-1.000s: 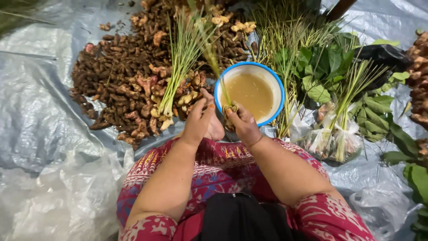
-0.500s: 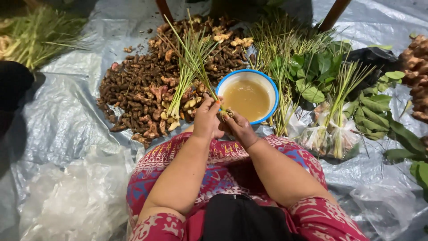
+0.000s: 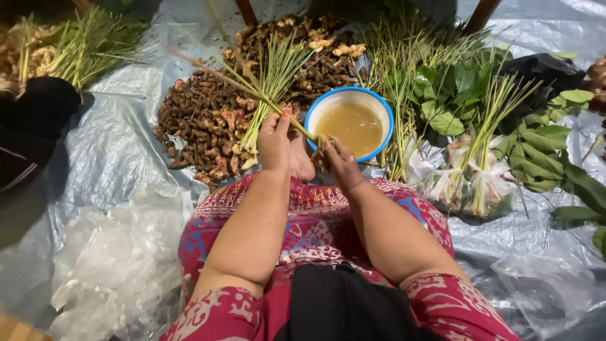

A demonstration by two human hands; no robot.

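Lemongrass stalk (image 3: 265, 95) slants up-left from both hands, left hand (image 3: 276, 140) gripping its middle, right hand (image 3: 339, 161) pinching its root end.

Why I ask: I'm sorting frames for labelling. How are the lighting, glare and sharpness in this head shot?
Head view: light falls on the middle, the left edge dim; glare on the plastic sheet; left hand, right hand and bowl sharp, stalk tip motion-blurred.

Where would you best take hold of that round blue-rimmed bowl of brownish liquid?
Probably with both hands on opposite sides of the round blue-rimmed bowl's rim, coming from above and lifting level. It is filled with liquid, has no visible handle, and stalks crowd its right side.
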